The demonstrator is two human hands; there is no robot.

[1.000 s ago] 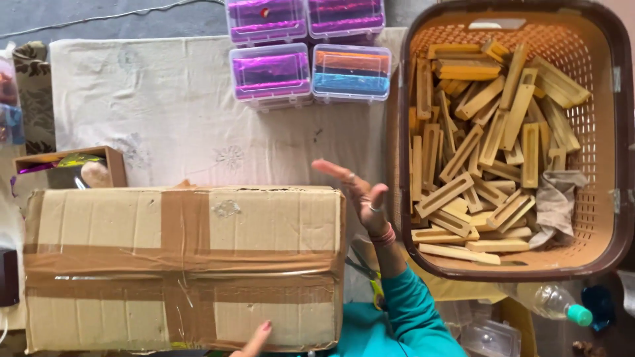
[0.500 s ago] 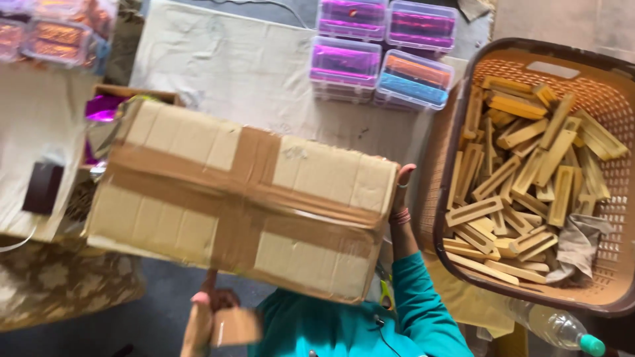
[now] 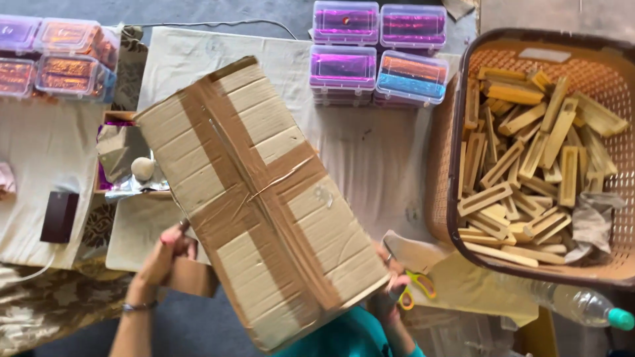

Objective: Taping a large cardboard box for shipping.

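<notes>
Since half a second ago the box [image 3: 261, 205] has swung further round: its long axis now runs from upper left, by the small open carton [image 3: 122, 155], to lower right at the person's chest, where earlier it lay nearly level.

Left hand [image 3: 165, 251]: grip closed on the box's lower-left edge, fingers curled over it, thumb side toward the camera. Bangle on the wrist.

Right hand [image 3: 390, 277]: mostly hidden under the lower-right corner; fingers seem to press the box's underside, but whether they are closed I cannot tell. Scissors [image 3: 417, 287] with yellow handles lie just beside it.

Box is held up off the cloth-covered surface [image 3: 370, 152], taped face up, tilted. It lies between both hands; left hand is the one clearly holding. Basket [image 3: 456, 165] of wooden pieces [image 3: 529, 165] stands right, apart from the box; plastic cases [image 3: 377, 59] beyond it.
</notes>
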